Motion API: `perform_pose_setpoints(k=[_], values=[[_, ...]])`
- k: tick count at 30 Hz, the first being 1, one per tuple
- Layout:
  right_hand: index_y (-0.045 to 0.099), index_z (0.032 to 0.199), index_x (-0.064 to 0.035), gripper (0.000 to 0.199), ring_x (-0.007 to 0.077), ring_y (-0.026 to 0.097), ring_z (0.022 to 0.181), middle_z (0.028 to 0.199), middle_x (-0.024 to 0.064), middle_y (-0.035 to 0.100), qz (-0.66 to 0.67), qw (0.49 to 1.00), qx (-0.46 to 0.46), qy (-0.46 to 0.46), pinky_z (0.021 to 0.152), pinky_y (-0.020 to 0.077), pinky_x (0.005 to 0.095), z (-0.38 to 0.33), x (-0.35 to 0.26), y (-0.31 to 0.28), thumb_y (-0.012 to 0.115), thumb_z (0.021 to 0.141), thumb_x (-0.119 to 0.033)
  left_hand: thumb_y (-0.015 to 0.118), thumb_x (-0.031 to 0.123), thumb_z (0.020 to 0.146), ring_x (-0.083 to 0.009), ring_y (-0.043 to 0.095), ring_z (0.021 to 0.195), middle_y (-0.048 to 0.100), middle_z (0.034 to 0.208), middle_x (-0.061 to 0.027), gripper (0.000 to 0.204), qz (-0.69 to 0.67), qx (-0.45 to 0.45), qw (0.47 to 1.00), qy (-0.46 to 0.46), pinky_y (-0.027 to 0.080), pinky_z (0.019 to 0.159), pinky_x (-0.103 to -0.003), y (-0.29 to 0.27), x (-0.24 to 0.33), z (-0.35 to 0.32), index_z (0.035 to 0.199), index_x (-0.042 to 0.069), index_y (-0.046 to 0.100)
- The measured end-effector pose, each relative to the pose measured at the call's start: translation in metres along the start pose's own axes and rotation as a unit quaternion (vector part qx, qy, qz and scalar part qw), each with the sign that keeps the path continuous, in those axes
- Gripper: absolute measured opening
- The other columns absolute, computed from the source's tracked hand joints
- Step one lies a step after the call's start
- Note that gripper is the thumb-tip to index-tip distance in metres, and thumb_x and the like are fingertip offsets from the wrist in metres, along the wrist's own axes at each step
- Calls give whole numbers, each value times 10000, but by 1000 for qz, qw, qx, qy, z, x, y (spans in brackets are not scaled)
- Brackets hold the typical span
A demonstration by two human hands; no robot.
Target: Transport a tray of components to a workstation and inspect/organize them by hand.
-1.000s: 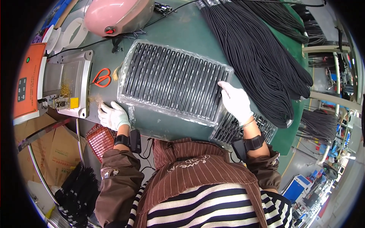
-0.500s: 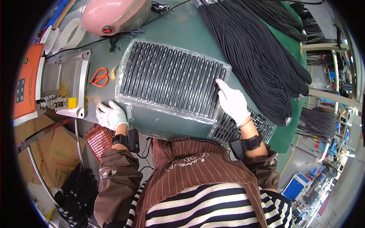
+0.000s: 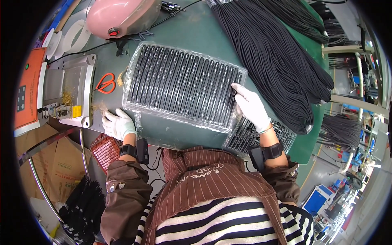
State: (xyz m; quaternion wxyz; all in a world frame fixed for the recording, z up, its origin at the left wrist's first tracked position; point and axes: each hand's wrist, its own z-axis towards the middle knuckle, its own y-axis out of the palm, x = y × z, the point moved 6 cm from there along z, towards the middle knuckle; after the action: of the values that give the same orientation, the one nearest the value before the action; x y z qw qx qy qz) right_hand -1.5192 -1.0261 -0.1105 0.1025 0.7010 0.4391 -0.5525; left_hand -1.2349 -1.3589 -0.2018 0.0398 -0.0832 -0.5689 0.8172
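Observation:
A clear plastic tray (image 3: 134,107) full of slim black strip-shaped parts (image 3: 183,83) lies at the middle of the green table. On its right end rest the fingertips of my right hand (image 3: 252,108), which wears a white glove; the fingers are stretched out over the last strips, and I see nothing lifted in them. My left hand (image 3: 118,125), also gloved, lies at the table's near edge, left of the tray, with thumb and fingers apart and nothing visible in it. Partly under my right wrist is a second tray (image 3: 286,139) of black parts.
Left of the tray lie orange-handled scissors (image 3: 106,83), beside an orange and grey machine (image 3: 30,87) with golden scraps on it. A pink rounded device (image 3: 122,18) stands at the back. Thick bundles of black cable (image 3: 269,65) cover the right side.
My right hand has shifted slightly at the tray's right end, its fingers a little straighter. My left hand has stayed in place.

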Motion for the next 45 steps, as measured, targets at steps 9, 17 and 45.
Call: perform_pose_setpoints(k=[9,17,45], values=[[477,1285,29,403,43,431,467,580,-11,503,4,1000,6,5,458,365,197,-10,1,2,442,911,-118,437,464,884,-277,410,1206,452,1291,-116,522,2,-2,1000,1,333,984,-442,1,0,0,1287,132,445],[542,1227,5,358,74,495,496,614,20,540,-89,994,-11,-61,511,425,231,-32,4,9,463,900,-119,442,471,880,-279,416,1193,454,1287,-117,527,6,13,1000,2,339,974,-444,5,-2,-1,1286,135,446],[580,1181,-24,333,169,589,555,801,128,652,-184,976,38,-114,595,483,279,-44,0,17,498,881,-144,461,473,872,-283,422,1190,453,1288,-119,536,-1,19,1000,2,340,971,-453,4,-5,-3,1288,136,444]])
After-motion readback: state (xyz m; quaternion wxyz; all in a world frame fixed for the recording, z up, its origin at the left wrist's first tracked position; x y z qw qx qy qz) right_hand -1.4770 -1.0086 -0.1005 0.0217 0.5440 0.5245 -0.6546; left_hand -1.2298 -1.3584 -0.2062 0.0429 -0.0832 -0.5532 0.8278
